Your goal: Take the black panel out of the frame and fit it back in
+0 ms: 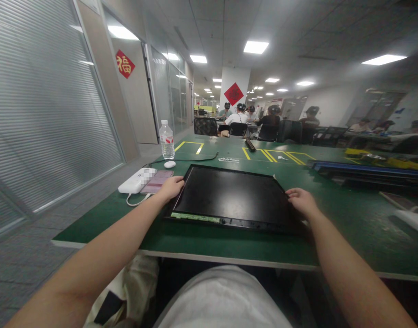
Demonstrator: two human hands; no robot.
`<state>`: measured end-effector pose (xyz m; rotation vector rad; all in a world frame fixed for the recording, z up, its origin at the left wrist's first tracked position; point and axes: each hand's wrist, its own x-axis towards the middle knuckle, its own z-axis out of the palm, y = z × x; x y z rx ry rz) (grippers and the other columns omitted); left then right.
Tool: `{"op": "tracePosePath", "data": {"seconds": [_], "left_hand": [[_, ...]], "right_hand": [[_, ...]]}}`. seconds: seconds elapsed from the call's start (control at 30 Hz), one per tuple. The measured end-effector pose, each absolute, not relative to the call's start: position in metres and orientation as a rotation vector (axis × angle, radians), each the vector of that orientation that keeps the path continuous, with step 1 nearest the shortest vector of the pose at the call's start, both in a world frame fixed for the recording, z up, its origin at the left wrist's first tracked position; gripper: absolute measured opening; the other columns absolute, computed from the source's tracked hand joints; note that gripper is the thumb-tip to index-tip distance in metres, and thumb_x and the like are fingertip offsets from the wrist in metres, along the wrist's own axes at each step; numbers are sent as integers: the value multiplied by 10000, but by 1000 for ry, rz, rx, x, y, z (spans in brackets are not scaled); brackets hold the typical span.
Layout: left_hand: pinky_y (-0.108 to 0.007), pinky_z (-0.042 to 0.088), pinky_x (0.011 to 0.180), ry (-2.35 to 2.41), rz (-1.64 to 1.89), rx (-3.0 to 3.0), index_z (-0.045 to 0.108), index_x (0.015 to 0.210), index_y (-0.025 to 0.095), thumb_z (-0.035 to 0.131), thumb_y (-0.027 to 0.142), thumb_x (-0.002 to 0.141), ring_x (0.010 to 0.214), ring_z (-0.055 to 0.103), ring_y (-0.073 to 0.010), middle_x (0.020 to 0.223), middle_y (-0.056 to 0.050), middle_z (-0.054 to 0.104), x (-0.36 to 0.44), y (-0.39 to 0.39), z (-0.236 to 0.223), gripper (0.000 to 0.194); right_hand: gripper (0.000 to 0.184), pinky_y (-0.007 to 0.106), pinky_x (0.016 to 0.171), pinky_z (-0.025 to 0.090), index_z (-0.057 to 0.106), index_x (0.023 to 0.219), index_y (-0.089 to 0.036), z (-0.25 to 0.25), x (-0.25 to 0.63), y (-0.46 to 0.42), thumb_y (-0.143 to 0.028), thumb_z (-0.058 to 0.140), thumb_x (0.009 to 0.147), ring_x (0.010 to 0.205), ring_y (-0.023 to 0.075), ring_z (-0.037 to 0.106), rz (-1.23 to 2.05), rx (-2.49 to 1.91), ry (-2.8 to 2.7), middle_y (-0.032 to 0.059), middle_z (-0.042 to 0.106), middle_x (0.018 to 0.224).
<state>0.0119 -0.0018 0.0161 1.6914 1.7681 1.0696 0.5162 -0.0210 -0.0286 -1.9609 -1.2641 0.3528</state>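
Observation:
A black flat display panel (229, 191) lies face up in front of me, a green strip (195, 217) along its near left edge. My left hand (172, 187) grips the panel's left side, fingers curled at the frame. On the opposite side, my right hand (301, 200) is closed on the right edge, with its fingertips on the rim. The undersides of both grips are hidden. Just left of my left hand are a phone (157, 181) and a white power bank (137, 180) joined by a white cable (135, 203).
On the green table (102, 232) stand a water bottle (167, 141) and a small white case (169, 164). A dark strip (250, 145) lies beyond the panel. Stacked dark panels (366, 171) and a yellow tray (386, 157) are at right. Several people sit farther back.

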Motion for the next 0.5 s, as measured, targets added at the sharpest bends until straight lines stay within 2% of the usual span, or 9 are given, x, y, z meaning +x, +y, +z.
{"op": "tracePosePath", "data": {"seconds": [0.07, 0.13, 0.27, 0.5], "left_hand": [[-319, 544, 792, 1686, 1139, 1508, 779, 1012, 170, 670, 224, 776, 908, 726, -280, 904, -79, 789, 14, -4, 18, 266], [-316, 562, 737, 1597, 1182, 1352, 736, 1145, 147, 763, 261, 736, 845, 737, -267, 929, -95, 789, 16, -6, 19, 425], [-317, 591, 666, 1453, 1204, 1171, 622, 1328, 143, 850, 157, 646, 777, 751, -252, 1021, -119, 782, 22, -12, 23, 719], [-373, 627, 744, 1365, 1278, 1097, 591, 1352, 157, 839, 43, 630, 877, 759, -282, 1066, -122, 778, 26, -20, 33, 772]], "right_hand": [[346, 248, 650, 473, 737, 885, -203, -30, 518, -20, -60, 618, 594, 669, 160, 637, 376, -1939, -1245, 32, 725, 788], [338, 256, 647, 482, 734, 887, -199, -30, 519, -20, -71, 624, 594, 664, 166, 638, 397, -1924, -1230, 34, 721, 770], [299, 276, 656, 494, 723, 896, -194, -27, 518, -22, -106, 652, 619, 675, 180, 644, 412, -1932, -1193, 46, 724, 770], [276, 324, 799, 514, 728, 986, -182, -17, 507, -28, -221, 699, 714, 856, 227, 683, 362, -1952, -1143, 98, 745, 934]]}}
